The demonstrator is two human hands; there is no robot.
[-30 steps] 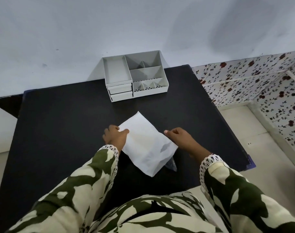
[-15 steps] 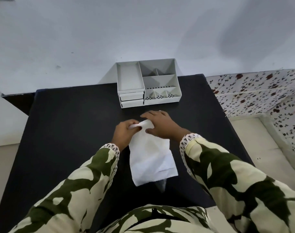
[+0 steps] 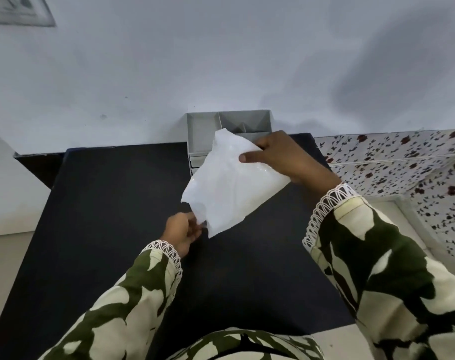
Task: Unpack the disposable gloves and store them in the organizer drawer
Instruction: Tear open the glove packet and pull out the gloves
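Observation:
A white plastic packet of gloves point(image 3: 229, 183) hangs in the air above the black table point(image 3: 104, 216). My right hand point(image 3: 280, 154) grips its upper right side, thumb on the front. Below, my left hand point(image 3: 183, 231) pinches the packet's lower left corner. Behind the packet, against the wall, stands the grey organizer point(image 3: 200, 131) with open top compartments. The packet hides most of its drawers; only a sliver of their fronts shows at the left.
A pale wall rises right behind the table. To the right lies a floral-patterned surface point(image 3: 392, 162) and a light floor. The table's right edge runs close under my right sleeve.
The packet lay flat on the table with both hands at its far end; now my right hand has lifted it up in front of the organizer and my left hand has dropped to its lower corner.

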